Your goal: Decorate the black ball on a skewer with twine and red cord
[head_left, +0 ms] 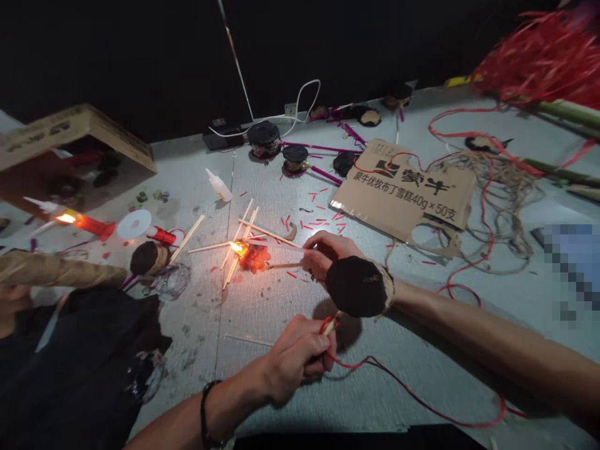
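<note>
My left hand (300, 357), with a dark band at its wrist, is closed around a wooden stick (330, 325). Above it, a small round drum-like piece (357, 286) with a black face and a twine-wrapped side appears joined to that stick. Red cord (349, 364) loops around the stick and trails to the lower right. Behind the black disc, my right hand (327, 250) is partly hidden. Its fingers pinch a thin translucent stick (281, 246), which looks like a glue stick and reaches towards a flame (239, 249) over a glowing red lump (255, 257).
Wooden sticks (233, 262) lie around the flame. A cardboard piece (407, 187), tangled twine (506, 219) and several black-topped drums (264, 139) are beyond. Left are a white glue bottle (219, 185), a lit red candle (91, 225), a box (79, 140) and a co-worker's hand (14, 306).
</note>
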Demonstrator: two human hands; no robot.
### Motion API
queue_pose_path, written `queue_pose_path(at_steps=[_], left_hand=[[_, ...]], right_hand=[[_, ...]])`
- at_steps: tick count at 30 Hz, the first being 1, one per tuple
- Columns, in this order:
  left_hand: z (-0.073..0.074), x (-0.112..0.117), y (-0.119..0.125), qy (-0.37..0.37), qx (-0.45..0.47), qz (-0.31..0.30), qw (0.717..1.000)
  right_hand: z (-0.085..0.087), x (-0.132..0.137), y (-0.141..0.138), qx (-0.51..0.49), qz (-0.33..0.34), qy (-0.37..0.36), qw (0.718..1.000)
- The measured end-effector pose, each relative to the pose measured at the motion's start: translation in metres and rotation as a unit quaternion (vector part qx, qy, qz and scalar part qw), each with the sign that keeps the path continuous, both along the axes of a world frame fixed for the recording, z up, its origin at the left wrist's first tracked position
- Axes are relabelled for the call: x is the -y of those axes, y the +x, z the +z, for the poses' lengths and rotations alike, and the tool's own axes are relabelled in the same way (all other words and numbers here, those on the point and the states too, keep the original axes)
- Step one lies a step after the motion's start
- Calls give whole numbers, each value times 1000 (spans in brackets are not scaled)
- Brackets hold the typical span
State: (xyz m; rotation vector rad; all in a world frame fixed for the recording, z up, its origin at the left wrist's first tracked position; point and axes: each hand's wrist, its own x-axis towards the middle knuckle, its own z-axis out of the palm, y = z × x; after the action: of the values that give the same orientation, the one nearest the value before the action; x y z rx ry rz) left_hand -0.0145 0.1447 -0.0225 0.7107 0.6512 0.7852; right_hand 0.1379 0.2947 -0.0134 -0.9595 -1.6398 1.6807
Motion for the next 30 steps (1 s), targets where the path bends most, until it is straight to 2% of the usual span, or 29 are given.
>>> queue_pose_path(at_steps=[5, 13, 20, 30], left_hand=[[2, 0, 0, -7, -7, 5, 1000], [6, -2, 0, 10, -20, 4, 1000], [5, -3, 0, 5, -14, 1, 1000], [0, -1, 0, 6, 2, -2, 1000]], right_hand=[[1, 0, 1, -1, 4, -2, 1000], [-17, -3, -3, -23, 2, 17, 1000], [-23, -4, -3, -29, 4, 29, 999], [-17, -1, -2, -52, 13, -29, 998]])
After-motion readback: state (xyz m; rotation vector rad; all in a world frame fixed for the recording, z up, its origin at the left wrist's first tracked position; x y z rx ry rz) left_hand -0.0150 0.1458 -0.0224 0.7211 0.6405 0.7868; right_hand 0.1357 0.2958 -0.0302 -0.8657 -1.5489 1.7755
